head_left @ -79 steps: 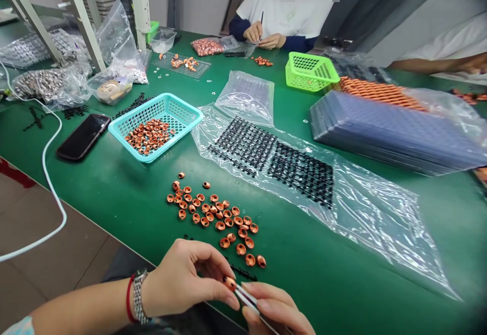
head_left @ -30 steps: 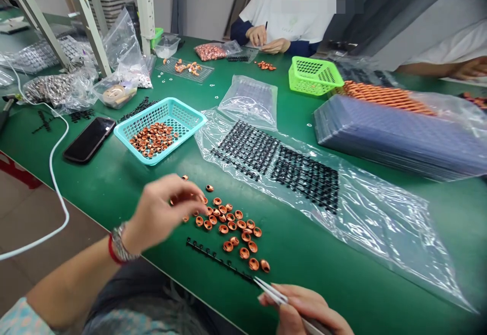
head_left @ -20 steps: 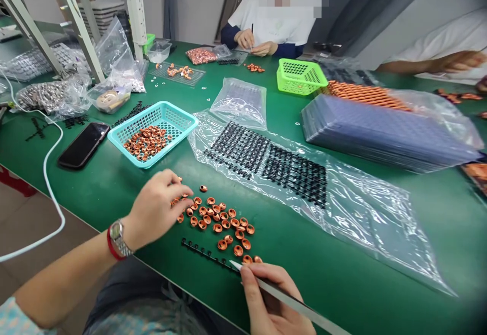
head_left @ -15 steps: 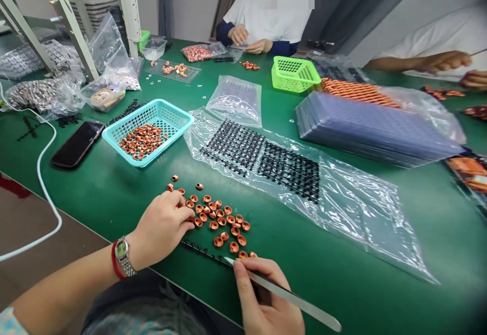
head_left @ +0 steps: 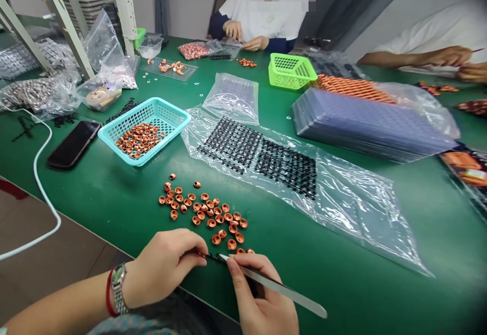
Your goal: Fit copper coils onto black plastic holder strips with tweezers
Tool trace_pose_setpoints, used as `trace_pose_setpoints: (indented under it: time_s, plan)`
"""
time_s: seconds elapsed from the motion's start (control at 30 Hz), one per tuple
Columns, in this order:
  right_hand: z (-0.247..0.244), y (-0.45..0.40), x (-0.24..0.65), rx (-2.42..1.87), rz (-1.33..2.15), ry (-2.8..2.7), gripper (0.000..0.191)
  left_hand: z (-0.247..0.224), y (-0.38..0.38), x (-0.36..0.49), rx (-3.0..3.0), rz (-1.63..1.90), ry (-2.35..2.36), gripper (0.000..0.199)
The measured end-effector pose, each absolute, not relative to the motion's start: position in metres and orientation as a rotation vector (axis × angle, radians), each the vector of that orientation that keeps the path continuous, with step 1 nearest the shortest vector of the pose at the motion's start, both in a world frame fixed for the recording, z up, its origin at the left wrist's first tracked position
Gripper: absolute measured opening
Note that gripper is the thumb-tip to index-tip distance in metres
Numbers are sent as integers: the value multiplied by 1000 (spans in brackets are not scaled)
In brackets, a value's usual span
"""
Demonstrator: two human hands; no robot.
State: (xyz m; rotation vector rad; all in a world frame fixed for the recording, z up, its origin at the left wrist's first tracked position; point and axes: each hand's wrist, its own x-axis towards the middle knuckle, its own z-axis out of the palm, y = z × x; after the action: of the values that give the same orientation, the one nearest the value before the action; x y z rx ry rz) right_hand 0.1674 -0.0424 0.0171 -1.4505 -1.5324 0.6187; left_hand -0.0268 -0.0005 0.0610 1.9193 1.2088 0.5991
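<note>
My left hand (head_left: pixel 162 261) is closed in a pinch at the near edge of the table. A bit of a copper-coloured cup shows at its fingertips, mostly covered by them. Right beside those fingers is a thin black toothed strip (head_left: pixel 214 257), largely hidden between the two hands. Metal tweezers (head_left: pixel 291 293) lie in the grip of my right hand (head_left: pixel 262 289), their pale tip pointing left at the strip. Small copper-coloured cups (head_left: pixel 211 223) are scattered on the green table just beyond both hands.
A light-blue basket (head_left: pixel 177 127) holds more cups, with a phone (head_left: pixel 74 144) to its left. Black strips (head_left: pixel 287 168) lie on a clear plastic bag (head_left: pixel 353 208). Stacked clear trays (head_left: pixel 365 122) and a green basket (head_left: pixel 291 74) stand farther right. Two people work across the table.
My left hand has come from the scattered cups toward me and right, to the strip by the tweezers' tip. My right hand keeps its hold on the tweezers. The view has shifted slightly.
</note>
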Motion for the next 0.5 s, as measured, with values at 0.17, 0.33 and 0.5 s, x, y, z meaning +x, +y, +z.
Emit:
trace_pose_setpoints:
  time_s: [0.17,0.33,0.5]
  plan:
    - [14,-43,172,-1448,748,-1495,14,55,-2,-25,1915,516,1226,15]
    - [13,-42,170,-1376,758,-1464,11,55,0,-26,1893,523,1234,12]
    - [15,-40,167,-1274,751,-1472,4,55,0,-24,1819,536,1234,9]
